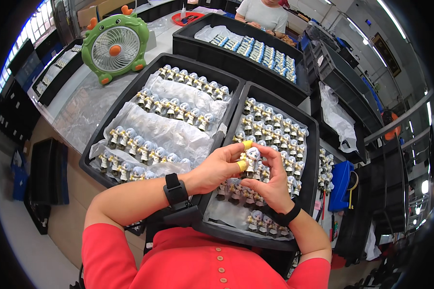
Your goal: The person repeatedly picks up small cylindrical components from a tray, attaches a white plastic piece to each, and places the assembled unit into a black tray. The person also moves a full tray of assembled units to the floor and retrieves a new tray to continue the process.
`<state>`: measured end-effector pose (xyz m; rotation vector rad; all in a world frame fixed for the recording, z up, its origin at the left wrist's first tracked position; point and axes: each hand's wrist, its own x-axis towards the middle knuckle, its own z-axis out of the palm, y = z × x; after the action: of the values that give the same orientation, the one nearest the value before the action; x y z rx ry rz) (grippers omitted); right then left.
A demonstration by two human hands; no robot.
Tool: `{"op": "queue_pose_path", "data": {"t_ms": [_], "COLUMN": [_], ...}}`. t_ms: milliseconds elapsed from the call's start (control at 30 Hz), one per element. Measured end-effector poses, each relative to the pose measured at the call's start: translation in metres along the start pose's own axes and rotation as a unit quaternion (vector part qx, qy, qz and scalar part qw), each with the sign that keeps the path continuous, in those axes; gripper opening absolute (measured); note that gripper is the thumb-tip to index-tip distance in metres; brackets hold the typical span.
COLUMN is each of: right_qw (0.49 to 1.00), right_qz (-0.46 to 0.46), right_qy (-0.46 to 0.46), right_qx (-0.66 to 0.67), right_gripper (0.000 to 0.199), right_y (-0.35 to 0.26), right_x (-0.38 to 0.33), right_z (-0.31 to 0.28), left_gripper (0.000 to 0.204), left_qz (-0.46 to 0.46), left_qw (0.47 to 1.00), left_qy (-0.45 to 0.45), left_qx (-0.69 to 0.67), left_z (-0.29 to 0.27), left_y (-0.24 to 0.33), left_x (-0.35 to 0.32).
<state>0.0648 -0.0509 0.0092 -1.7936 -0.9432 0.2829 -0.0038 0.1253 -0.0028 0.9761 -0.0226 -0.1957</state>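
A small figurine with pale hair and a white outfit is upright between my two hands, above the right black tray. My left hand, with yellow covers on two fingertips, pinches it from the left. My right hand curls around its right side, index finger near its head and thumb lower down. Beneath my hands, similar figurines stand in several rows in that tray. Another black tray to the left holds rows of the same kind, laid on white wrapping sheets.
A green cartoon-shaped fan stands at the back left. Behind the trays, a black bin holds blue-and-white pieces; a person sits beyond it. Stacked black crates and a blue box are on the right.
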Motion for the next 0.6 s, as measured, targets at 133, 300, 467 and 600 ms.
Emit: {"op": "queue_pose_path", "data": {"t_ms": [133, 300, 467, 600], "right_qw": [1.000, 1.000, 1.000, 1.000], "right_qz": [-0.001, -0.004, 0.000, 0.002], "right_qy": [0.000, -0.003, -0.009, -0.020], "right_qx": [-0.004, -0.001, 0.007, -0.001], "right_gripper": [0.074, 0.074, 0.074, 0.073], "right_y": [-0.0006, 0.0006, 0.0027, -0.0003], "right_x": [-0.0002, 0.0001, 0.0001, 0.0004], "right_z": [-0.0002, -0.0008, -0.0018, -0.0049], "left_gripper": [0.053, 0.053, 0.054, 0.056], "left_qz": [-0.003, -0.002, 0.004, -0.003], "left_qw": [1.000, 1.000, 1.000, 1.000], "left_qy": [-0.005, -0.007, 0.000, 0.011], "left_qx": [0.001, -0.004, -0.012, -0.008], "left_z": [-0.0009, -0.0013, -0.0030, -0.0024], "left_y": [-0.0007, -0.0003, -0.0029, -0.0028], "left_x": [0.0006, 0.0008, 0.0019, 0.0022]}}
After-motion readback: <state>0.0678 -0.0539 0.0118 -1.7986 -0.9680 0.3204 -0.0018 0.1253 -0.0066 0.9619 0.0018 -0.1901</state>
